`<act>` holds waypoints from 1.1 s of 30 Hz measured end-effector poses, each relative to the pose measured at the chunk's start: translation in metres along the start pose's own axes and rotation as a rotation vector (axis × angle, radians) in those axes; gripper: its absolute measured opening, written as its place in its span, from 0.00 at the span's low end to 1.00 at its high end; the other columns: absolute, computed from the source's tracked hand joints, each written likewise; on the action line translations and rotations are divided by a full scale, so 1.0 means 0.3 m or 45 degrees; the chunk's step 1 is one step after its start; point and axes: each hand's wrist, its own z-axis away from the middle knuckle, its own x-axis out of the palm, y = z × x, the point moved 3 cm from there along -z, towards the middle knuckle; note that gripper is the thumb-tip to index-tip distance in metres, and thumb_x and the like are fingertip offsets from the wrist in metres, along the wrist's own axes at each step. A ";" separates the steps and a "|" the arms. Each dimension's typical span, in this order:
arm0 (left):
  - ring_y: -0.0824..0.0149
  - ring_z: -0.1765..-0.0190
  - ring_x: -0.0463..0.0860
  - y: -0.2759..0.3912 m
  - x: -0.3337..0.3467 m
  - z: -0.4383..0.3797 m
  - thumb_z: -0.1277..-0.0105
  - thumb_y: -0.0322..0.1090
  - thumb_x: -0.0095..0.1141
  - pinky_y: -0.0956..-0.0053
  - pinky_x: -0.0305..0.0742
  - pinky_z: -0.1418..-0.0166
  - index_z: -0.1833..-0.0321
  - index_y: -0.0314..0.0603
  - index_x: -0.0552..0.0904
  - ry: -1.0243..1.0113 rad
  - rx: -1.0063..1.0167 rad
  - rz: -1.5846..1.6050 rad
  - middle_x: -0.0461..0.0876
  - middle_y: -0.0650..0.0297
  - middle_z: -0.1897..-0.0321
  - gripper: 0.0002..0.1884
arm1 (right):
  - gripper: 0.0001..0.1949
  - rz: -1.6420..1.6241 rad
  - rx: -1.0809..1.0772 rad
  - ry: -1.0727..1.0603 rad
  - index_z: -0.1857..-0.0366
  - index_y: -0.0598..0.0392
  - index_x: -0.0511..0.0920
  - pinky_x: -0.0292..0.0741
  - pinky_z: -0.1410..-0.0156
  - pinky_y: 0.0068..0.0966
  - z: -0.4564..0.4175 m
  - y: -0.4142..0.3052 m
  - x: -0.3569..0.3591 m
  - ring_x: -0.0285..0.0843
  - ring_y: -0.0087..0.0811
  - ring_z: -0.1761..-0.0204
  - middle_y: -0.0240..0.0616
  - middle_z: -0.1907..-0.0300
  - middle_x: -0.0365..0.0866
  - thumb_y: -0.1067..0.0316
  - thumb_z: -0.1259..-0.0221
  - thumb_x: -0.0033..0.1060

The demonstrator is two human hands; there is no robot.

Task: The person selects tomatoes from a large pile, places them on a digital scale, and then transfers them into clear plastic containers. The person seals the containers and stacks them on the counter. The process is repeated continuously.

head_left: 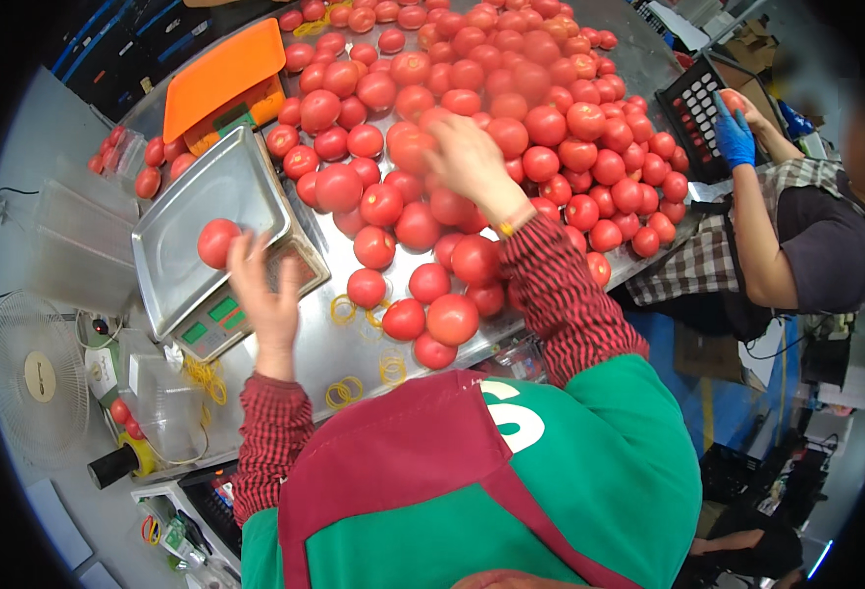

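Observation:
A single tomato rests on the metal pan of a digital weighing scale. My left hand is beside it, fingers spread, the blurred fingertips at the tomato's right edge. Over the big heap of tomatoes on the metal table reaches my right hand. Its fingers are blurred against a likewise blurred tomato; whether they grip it is unclear. A few tomatoes lie at the near edge of the heap.
A second scale with an orange pan stands behind the first. Yellow rubber bands and clear plastic containers lie near the scale. At right, a co-worker's blue-gloved hand is by a tomato and a black crate. A fan stands left.

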 end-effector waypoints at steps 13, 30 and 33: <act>0.47 0.33 0.69 0.131 -0.014 0.160 0.40 0.29 0.63 0.59 0.66 0.31 0.32 0.39 0.69 -0.425 -0.101 0.448 0.66 0.47 0.34 0.31 | 0.29 -0.780 0.722 -0.597 0.47 0.56 0.76 0.80 0.49 0.32 -0.081 0.051 0.166 0.82 0.40 0.50 0.48 0.52 0.80 0.61 0.59 0.70; 0.49 0.47 0.79 -0.506 -0.247 -0.093 0.35 0.44 0.59 0.61 0.74 0.41 0.48 0.38 0.81 0.152 -0.462 -0.122 0.80 0.48 0.51 0.19 | 0.27 0.022 0.131 -0.496 0.47 0.54 0.74 0.73 0.40 0.42 0.171 -0.054 0.014 0.71 0.55 0.47 0.52 0.49 0.74 0.70 0.58 0.67; 0.48 0.47 0.79 -0.530 -0.216 -0.101 0.33 0.42 0.56 0.60 0.73 0.41 0.51 0.37 0.83 0.078 -0.427 -0.165 0.80 0.48 0.51 0.16 | 0.27 -0.247 0.255 -0.512 0.49 0.59 0.76 0.73 0.39 0.40 0.072 -0.128 0.002 0.75 0.51 0.46 0.51 0.51 0.78 0.66 0.59 0.70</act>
